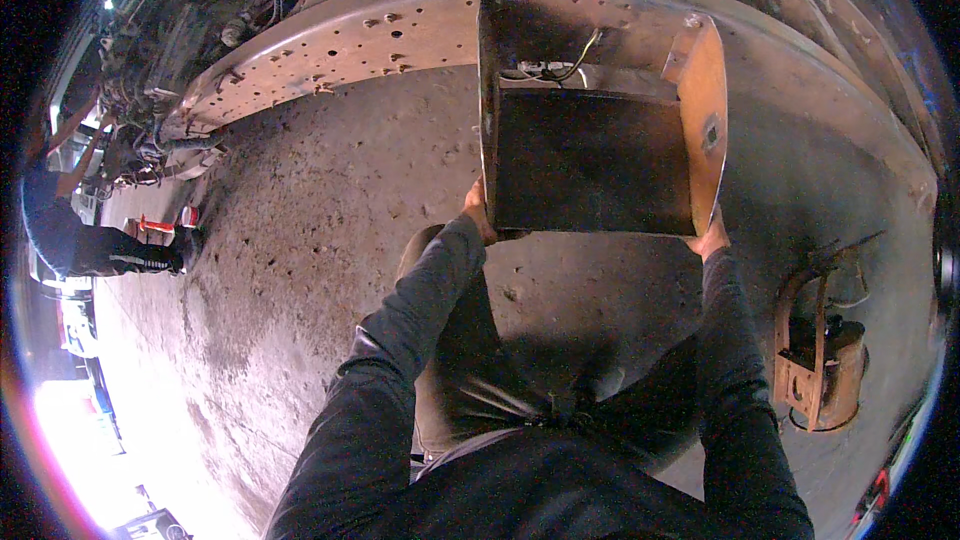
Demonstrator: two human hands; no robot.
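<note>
Between my two hands is a large dark metal box (595,155) with an open side, its right side panel rust-brown with a small square cutout. My left hand (477,212) grips its lower left corner, the fingertips partly hidden behind and under the metal. On the lower right corner my right hand (711,238) has hold of it, most of the fingers out of sight. The far end of the box is up against a long brown steel vehicle frame rail (430,32); whether it touches cannot be made out. Thin wires (575,65) show through the gap at its far end.
On the floor at the right stands a rusty cylinder with a bracket (820,380). Another person (90,230) works at the far left by the vehicle's mechanical parts (150,90). Near that person's feet are a red tool (155,226) and a small red-and-white container (190,216).
</note>
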